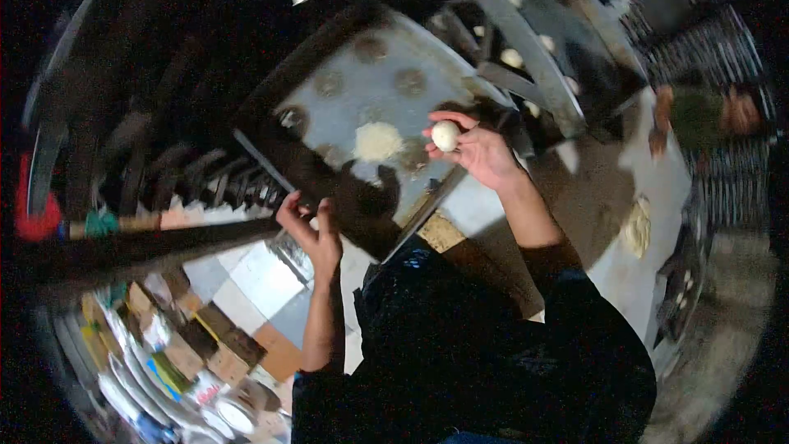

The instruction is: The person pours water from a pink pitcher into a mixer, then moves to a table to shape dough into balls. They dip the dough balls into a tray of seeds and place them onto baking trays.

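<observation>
A round pale dough ball (445, 136) is held in the fingers of my right hand (485, 152), above the right side of a large metal tray (353, 107). On the tray lies a pile of pale crumbs or flour (378, 141), with several dark round marks around it. My left hand (314, 234) is at the tray's near left edge, fingers curled around a small pale piece (314, 223) that is only partly visible.
More trays (538, 57) with several dough balls stand at the upper right. Another person's arm (699, 111) reaches in at the right, above a dough lump (637, 228). Boxes and bags (177, 362) lie at the lower left, below a dark rack.
</observation>
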Motion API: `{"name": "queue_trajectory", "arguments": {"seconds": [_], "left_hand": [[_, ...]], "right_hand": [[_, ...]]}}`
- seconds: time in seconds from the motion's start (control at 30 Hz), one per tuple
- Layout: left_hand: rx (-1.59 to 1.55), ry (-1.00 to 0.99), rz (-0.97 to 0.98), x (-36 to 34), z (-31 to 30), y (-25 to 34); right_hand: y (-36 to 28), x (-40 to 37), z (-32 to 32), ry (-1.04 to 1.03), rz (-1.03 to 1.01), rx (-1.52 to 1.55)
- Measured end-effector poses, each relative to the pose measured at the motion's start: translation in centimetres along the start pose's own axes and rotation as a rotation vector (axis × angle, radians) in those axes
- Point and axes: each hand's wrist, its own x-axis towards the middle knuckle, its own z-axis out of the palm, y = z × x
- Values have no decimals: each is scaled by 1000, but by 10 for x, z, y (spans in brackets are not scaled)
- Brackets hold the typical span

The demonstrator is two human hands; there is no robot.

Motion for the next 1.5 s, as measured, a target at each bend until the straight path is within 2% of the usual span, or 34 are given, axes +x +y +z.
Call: {"name": "queue_trajectory", "arguments": {"seconds": [0.07,0.13,0.2,0.23,0.33,0.37,0.43,0.5,0.6,0.63,0.67,0.7,0.73,0.8,0.83,0.87,0.93,1.0,1.03,1.07,1.1,1.13,1.2,1.23,1.27,1.33,1.37,1.4,1.43,1.47,1.5], "left_hand": [[-58,-21,-5,-3,6,-12],[-115,-35,-117,-5,12,11],[158,22,38,0,14,-11],[115,27,61,-3,19,-16],[7,24,119,-1,22,-17],[26,8,40,-1,21,-14],[54,17,66,0,22,-9],[46,21,104,1,23,-13],[-1,5,68,1,23,-5],[4,13,59,0,23,-6],[56,23,71,-1,22,-6],[110,33,84,0,22,-7],[114,46,81,0,21,-10],[37,28,55,0,21,-17],[53,45,76,0,22,-16],[57,42,70,0,21,-14],[184,4,82,0,17,-10],[230,-37,101,-2,10,-9],[411,27,115,-1,7,-12],[584,91,140,0,8,-15],[665,97,206,3,4,-13],[633,75,349,6,1,-12],[494,14,415,9,12,19],[435,30,466,12,15,-1],[426,16,487,10,29,18],[146,-33,616,-1,64,73],[33,-192,600,2,68,77],[-94,-269,515,-3,81,70],[-125,-330,590,-15,100,98],[-156,-396,667,-30,121,127],[-191,-477,906,-37,139,132]], "right_hand": [[-23,-22,0,-91,6,166],[-38,-48,5,19,-219,-125],[-75,-73,4,113,-259,-329],[-96,-80,1,247,-290,-428],[-159,-89,-39,458,-446,-707],[-178,-84,-63,501,-470,-801],[-205,-59,-107,549,-492,-894],[-221,-34,-148,524,-480,-1194],[-237,11,-196,516,-387,-1349],[-238,33,-232,503,-381,-1351],[-235,55,-276,595,-470,-1480],[-235,66,-273,687,-565,-1604],[-232,67,-270,671,-570,-1604],[-232,58,-251,579,-297,-1913],[-238,58,-245,586,-97,-1796],[-236,58,-247,582,-88,-1795],[-227,38,-250,672,-617,-2016],[-231,-16,-240,756,-764,-1957],[-224,-38,-246,968,-937,-2248],[-238,-75,-239,860,-929,-2355],[-241,-116,-242,916,-927,-2237],[-240,-157,-241,971,-937,-2114],[-224,-235,-335,1276,-280,-1825],[-198,-284,-364,1321,-125,-1893],[-177,-319,-374,1358,31,-1954],[-140,-354,-345,1069,318,-1810],[-120,-360,-318,1165,320,-1717],[-107,-365,-301,1258,321,-1615],[-45,-386,-376,1232,-263,-1216],[15,-406,-450,1007,-764,-835],[5,-409,-419,1085,-430,-1345]]}}
